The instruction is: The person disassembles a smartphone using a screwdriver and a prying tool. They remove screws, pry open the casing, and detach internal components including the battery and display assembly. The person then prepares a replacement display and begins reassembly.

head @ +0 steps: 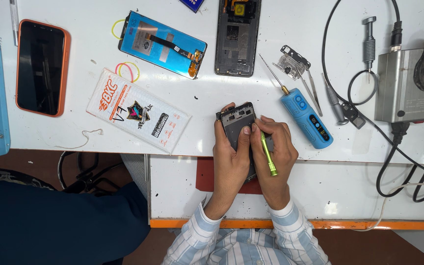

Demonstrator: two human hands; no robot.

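I'm mid-disassembly: my left hand (231, 159) grips the phone frame (239, 122) at the bench (212, 98) edge, my right hand (276, 154) pinches a green tool (269, 156), whose tip needs careful seating next.

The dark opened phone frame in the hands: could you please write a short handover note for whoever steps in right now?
Left hand grips the dark opened phone frame over the white workbench edge.
Right hand holds a slim green screwdriver, tip at the frame.
Blue electric screwdriver lies just right of the hands; blue-backed screen panel and a second dark frame lie farther up.
Done: frame open. Left: cannot tell.
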